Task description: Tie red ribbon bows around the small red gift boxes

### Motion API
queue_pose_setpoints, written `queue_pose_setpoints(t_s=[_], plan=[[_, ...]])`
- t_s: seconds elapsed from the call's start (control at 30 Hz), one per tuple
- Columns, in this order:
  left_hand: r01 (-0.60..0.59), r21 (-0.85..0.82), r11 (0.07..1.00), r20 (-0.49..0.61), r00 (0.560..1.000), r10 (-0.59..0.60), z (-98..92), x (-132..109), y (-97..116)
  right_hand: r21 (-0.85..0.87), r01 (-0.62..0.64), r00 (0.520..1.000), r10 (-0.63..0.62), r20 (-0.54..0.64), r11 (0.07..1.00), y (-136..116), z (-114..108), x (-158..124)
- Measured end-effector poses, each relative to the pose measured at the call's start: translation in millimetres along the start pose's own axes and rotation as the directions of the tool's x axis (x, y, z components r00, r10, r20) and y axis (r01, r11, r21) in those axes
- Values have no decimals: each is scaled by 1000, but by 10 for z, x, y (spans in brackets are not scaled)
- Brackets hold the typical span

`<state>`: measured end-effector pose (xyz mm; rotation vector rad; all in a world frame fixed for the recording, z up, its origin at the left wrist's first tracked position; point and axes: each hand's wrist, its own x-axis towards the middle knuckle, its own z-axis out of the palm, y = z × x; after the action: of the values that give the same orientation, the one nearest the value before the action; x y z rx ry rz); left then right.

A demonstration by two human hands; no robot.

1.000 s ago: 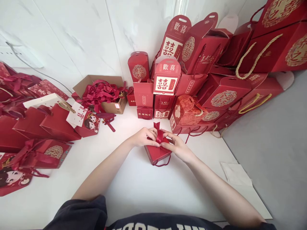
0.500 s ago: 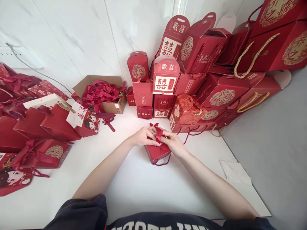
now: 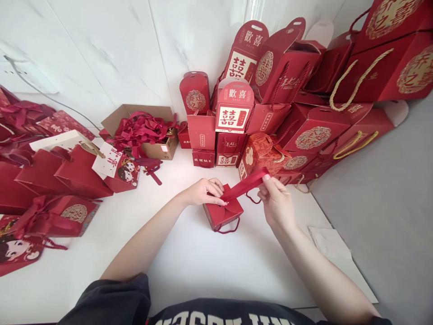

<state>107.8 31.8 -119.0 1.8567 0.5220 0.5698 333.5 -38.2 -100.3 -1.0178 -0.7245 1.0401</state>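
A small red gift box (image 3: 221, 217) with dark red cord handles sits on the white table in front of me. Across its top rests my left hand (image 3: 204, 192), fingers curled and thumb closed at the ribbon's lower end; the exact grip is partly hidden. From there a red satin ribbon (image 3: 244, 186) runs taut, up and to the right. My right hand (image 3: 278, 198) pinches its far end between thumb and fingers, held above the table beside the box.
Stacked red gift boxes (image 3: 235, 110) stand against the wall behind and to the right. An open cardboard box (image 3: 162, 151) heaped with red ribbons is at the back left. More red boxes (image 3: 81, 174) crowd the left side. White paper (image 3: 329, 241) lies at the right table edge.
My right hand has moved right and away from the box, drawing the ribbon out straight. My left hand has stayed on the box top.
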Motion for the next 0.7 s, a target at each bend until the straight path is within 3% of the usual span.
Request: queue_pose_setpoints(t_s=[0.13, 0.2, 0.27, 0.33, 0.37, 0.43, 0.47, 0.5, 0.57, 0.6, 0.63, 0.7], plan=[[25, 6, 1000, 3, 1000, -25, -9, 0, 36, -43, 219, 971, -222, -91, 975, -194, 8, -72], [40, 3, 999, 12, 999, -40, -15, 3, 58, -150, 382, 916, -395, -71, 912, -282, 35, -196], [56, -1, 998, 23, 998, -56, -22, 6, 83, -253, 554, 828, -556, 72, 793, -373, 82, -365], [81, -3, 997, 29, 996, -81, -25, 10, 109, -253, 734, 676, -639, 367, 631, -446, 165, -545], [97, -4, 995, 29, 995, -97, -26, 11, 120, -198, 811, 560, -632, 536, 551, -462, 223, -630], [125, -9, 992, 20, 992, -125, -24, 12, 136, -45, 910, 283, -538, 794, 412, -421, 372, -780], [136, -13, 991, 14, 991, -135, -22, 12, 141, 16, 937, 155, -456, 876, 349, -356, 459, -844], [143, -17, 990, 8, 990, -143, -20, 12, 146, 26, 964, 64, -326, 943, 265, -263, 549, -898], [146, -13, 989, 3, 989, -146, -13, 11, 159, 141, 982, -115, -192, 975, 127, -14, 724, -976], [142, -3, 990, 4, 990, -142, -10, 10, 169, 174, 980, -163, -111, 980, 93, 126, 800, -997], [136, 12, 991, 5, 991, -136, -6, 9, 182, 177, 982, -175, -35, 984, 66, 264, 865, -1005], [128, 49, 991, -1, 992, -128, 3, 6, 214, 145, 989, -147, 62, 987, 36, 502, 957, -987]])
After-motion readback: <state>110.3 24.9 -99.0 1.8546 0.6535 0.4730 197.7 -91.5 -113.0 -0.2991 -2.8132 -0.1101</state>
